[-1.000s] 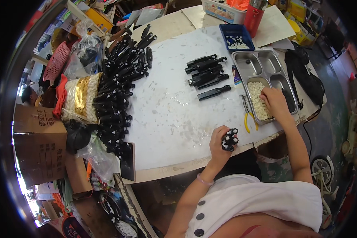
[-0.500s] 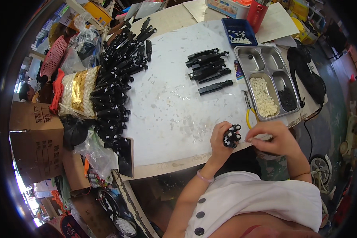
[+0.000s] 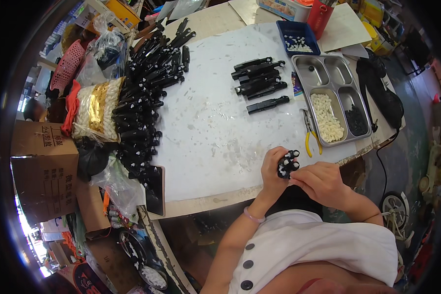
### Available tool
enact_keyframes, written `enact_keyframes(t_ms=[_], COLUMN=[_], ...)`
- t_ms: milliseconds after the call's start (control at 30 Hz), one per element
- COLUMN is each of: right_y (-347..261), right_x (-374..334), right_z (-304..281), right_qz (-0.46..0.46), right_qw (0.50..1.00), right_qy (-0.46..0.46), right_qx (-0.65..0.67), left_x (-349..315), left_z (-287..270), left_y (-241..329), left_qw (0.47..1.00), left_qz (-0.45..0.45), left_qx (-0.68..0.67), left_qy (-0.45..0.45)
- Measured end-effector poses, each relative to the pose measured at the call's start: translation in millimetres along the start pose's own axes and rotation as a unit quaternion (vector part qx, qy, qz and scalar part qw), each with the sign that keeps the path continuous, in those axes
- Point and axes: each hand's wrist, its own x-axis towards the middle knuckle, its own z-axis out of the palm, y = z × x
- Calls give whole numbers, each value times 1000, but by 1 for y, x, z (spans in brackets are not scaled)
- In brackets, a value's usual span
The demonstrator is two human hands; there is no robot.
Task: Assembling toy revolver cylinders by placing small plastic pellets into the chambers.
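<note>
Near the front edge of the table, my left hand point(image 3: 272, 171) is wrapped round a bundle of black plastic parts point(image 3: 285, 169), their ends with small white pieces facing up. My right hand point(image 3: 323, 182) is closed in a pinch right beside those ends. What sits between its fingertips is too small and covered to make out. Farther off on the white sheet point(image 3: 206, 127) lie several long black parts point(image 3: 260, 78) in a loose group, with one black part point(image 3: 268, 104) a little apart. Yellow-handled pliers point(image 3: 309, 133) lie beyond my right hand.
A steel compartment tray point(image 3: 314, 88) at the right holds cream pieces point(image 3: 327, 117) and small black pieces point(image 3: 356, 121). Behind it stand a blue bin point(image 3: 298, 38) and a red cylinder point(image 3: 320, 18). A big heap of black parts point(image 3: 142, 108) and a phone point(image 3: 155, 191) line the left side.
My right hand has moved left, from the table edge beside the pliers to the ends of the held bundle. My left hand keeps its hold in nearly the same place.
</note>
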Motion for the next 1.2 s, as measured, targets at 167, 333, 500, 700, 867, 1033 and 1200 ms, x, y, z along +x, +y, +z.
enact_keyframes(t_ms=[167, 333, 500, 700, 867, 1033, 1200], right_y=[5, 16, 9, 0, -13, -21, -14], right_x=[-6, -10, -7, 7, 28, 27, 27], right_z=[11, 15, 8, -18, -29, -18, -19], right_qz=[-6, -12, 4, -84, -143, -171, -73], right_qw=[1000, 999, 1000, 978, 916, 859, 927], right_qy=[14, 15, -23, -121, -226, -272, -268], right_qx=[-21, 40, -2, -145, -299, -399, -252], left_x=[1, 2, 0, 1, 3, 1, 9], left_z=[0, 3, 2, 3, 1, 7, 3], left_y=[2, 4, -2, 3, 7, 6, 10], left_qw=[1000, 1000, 1000, 1000, 999, 1000, 999], left_qz=[2, -5, -14, 1, -10, -11, 3], left_qx=[-14, -10, -12, 17, 43, 14, 51], left_qy=[8, 14, 15, 18, 17, 12, 0])
